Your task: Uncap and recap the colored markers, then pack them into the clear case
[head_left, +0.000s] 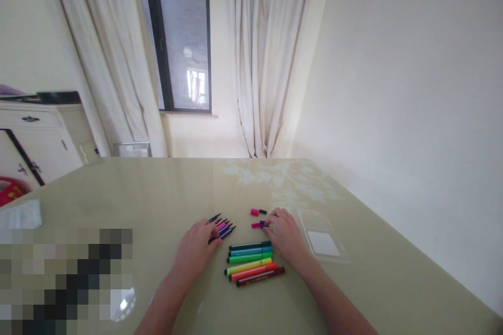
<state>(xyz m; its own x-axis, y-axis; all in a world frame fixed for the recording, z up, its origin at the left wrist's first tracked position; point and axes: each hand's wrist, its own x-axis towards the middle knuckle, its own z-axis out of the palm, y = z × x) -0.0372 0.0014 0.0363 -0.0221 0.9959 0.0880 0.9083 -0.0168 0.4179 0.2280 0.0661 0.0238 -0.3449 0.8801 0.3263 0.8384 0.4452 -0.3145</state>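
Several uncapped felt-tip pens (225, 229), pink, purple and dark blue, lie side by side with their tips to the right. My left hand (199, 238) is closed around their rear ends, thumb on the near side, and hides part of them. My right hand (283, 230) pinches a dark blue pen cap (263, 224) with its fingertips, beside a small pink cap (255, 225). Just beyond lie another pink cap (254, 212) and a black cap (263, 212). Between my forearms is a row of capped felt-tip pens (251, 258), dark green, blue, green, yellow, orange and dark red.
A clear plastic case (323, 242) with a white label lies right of my right hand. The glossy table (157, 188) meets the wall at right. A pale cloth or bag (21, 213) rests at the left edge. Behind are curtains (271, 52) and a white cabinet (43, 131).
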